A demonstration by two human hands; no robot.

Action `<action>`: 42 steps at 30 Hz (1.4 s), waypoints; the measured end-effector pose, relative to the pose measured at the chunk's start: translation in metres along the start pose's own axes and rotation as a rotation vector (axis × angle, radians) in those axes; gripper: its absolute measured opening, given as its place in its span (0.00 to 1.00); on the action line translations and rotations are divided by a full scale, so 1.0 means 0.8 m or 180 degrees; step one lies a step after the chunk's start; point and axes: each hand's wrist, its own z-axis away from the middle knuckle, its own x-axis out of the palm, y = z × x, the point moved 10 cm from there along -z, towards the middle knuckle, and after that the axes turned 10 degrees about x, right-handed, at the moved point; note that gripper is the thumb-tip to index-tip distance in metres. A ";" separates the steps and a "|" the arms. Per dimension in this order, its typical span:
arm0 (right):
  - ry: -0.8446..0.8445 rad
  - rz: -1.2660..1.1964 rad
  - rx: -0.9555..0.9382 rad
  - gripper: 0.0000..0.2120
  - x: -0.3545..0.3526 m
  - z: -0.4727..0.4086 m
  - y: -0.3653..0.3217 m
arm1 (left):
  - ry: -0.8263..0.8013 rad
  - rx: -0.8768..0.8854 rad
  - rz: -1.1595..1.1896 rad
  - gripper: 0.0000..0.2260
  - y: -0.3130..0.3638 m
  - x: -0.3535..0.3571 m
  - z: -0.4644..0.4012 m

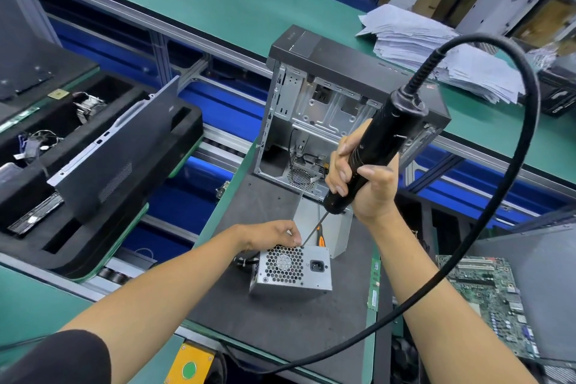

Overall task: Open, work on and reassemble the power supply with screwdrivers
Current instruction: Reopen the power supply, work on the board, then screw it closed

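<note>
The power supply [293, 270] lies on the dark mat of the bench [265, 315], in front of the emptied computer case [336, 121] and still fully closed. The right hand [361, 184] has its grip clamped on the corded electric screwdriver [380, 140], bit at the top edge. The left hand [274, 235] steadies that edge, fingertips pinched at the bit tip. Judged progress: opening stage; internal work and reassembly remain.

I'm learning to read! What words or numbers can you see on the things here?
None can be read.
Computer case top: a small logo, too blurred.
Power supply: tiny marks beside its socket, too small.
Circuit board: markings too small.
Paper stack: print blurred.
</note>
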 end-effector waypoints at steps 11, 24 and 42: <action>0.0093 0.0091 -0.0033 0.10 -0.003 0.004 -0.005 | -0.0045 0.0076 -0.0280 0.08 0.019 0.001 0.011; 0.0280 0.0105 -0.0220 0.11 0.000 0.011 -0.028 | 0.1126 0.0148 -0.0290 0.10 0.014 -0.101 0.110; 0.0427 0.0140 -0.0192 0.11 0.003 0.020 -0.017 | 0.1501 -0.0567 -0.2017 0.17 -0.014 -0.106 0.063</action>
